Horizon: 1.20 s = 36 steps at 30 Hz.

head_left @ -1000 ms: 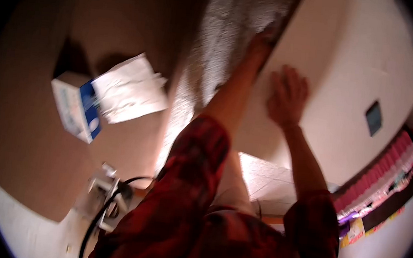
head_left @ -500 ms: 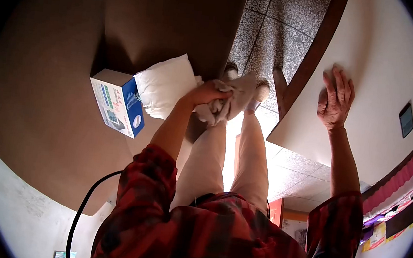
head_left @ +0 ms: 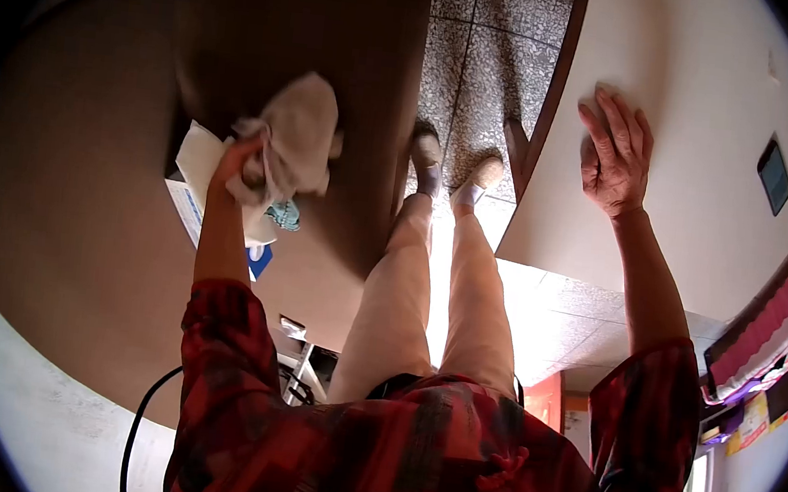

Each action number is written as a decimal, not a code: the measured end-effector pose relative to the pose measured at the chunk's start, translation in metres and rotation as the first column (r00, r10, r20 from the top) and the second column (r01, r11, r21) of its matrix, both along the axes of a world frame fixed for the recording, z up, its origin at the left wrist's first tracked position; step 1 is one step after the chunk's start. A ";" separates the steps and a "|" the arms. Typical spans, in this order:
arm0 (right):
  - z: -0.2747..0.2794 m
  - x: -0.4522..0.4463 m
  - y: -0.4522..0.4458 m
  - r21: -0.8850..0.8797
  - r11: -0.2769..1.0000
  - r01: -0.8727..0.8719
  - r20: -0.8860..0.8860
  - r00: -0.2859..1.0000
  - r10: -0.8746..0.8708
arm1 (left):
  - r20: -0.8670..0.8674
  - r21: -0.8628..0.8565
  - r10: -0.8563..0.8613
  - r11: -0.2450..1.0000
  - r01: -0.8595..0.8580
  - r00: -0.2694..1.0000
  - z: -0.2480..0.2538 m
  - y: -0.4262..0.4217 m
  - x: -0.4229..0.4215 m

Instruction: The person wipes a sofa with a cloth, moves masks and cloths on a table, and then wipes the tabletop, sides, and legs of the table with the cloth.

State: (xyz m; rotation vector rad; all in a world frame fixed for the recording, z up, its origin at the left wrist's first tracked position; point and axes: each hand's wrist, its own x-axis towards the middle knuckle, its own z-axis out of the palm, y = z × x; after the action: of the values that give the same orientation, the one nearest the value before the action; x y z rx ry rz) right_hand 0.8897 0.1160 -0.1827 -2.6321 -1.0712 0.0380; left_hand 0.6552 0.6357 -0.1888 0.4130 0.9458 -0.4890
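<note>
My left hand (head_left: 238, 167) is closed on a crumpled greyish-white cloth (head_left: 300, 137), which hangs out beyond my fingers over the brown sofa. Beneath that hand and wrist lies a white folded cloth-like sheet (head_left: 200, 153), partly covered by my arm. It rests on or against a blue and white printed box (head_left: 260, 262), mostly hidden. A small teal patterned piece (head_left: 284, 215) shows just below the held cloth; its kind is unclear. Palm down on the pale tabletop (head_left: 694, 180), my right hand (head_left: 618, 163) holds nothing, its fingers stretched out.
A dark phone (head_left: 774, 176) lies on the tabletop to the right of my right hand. The brown sofa (head_left: 84, 216) fills the left side. Between sofa and table runs a speckled tile floor (head_left: 497, 66), with my feet on it. A black cable (head_left: 131, 439) curves at lower left.
My left hand has carried the crumpled cloth leftward, from above my legs to over the box and sheet. The teal piece now shows. My right hand stays flat on the table.
</note>
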 end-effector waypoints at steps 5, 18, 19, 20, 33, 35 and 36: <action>0.003 0.001 -0.009 0.049 0.999 0.013 -0.075 0.997 -0.010 | 0.205 0.389 -0.042 0.920 -0.042 0.978 0.033 0.021 0.189; 0.006 0.006 -0.018 0.209 0.977 0.031 -0.132 0.991 -0.003 | 0.238 0.409 -0.016 0.908 -0.085 0.971 0.016 -0.198 0.253; 0.008 0.006 -0.018 0.213 0.976 0.034 -0.148 0.989 -0.002 | 0.157 0.327 -0.067 0.945 0.012 0.985 -0.012 -0.209 0.243; 0.009 0.006 -0.018 0.203 0.978 0.039 -0.170 0.985 -0.004 | 0.054 0.392 -0.106 0.917 0.077 0.993 -0.037 -0.232 0.236; 0.023 0.022 -0.010 0.127 0.987 0.100 -0.393 0.918 -0.042 | 0.168 0.443 -0.443 0.832 0.334 0.881 -0.113 -0.350 0.279; 0.031 0.028 -0.006 0.111 0.988 0.104 -0.417 0.907 -0.049 | 0.208 0.410 -0.383 0.870 0.275 0.900 -0.133 -0.337 0.335; 0.039 0.038 -0.003 0.094 0.991 0.091 -0.450 0.892 -0.040 | 0.269 0.354 -0.332 0.907 0.228 0.904 -0.137 -0.333 0.366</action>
State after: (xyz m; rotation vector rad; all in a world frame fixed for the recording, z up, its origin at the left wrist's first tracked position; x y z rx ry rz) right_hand 0.9277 0.1133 -0.1436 -2.3842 -0.7968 0.5276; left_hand 1.0210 0.3030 -0.3256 0.9053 0.6421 -0.5153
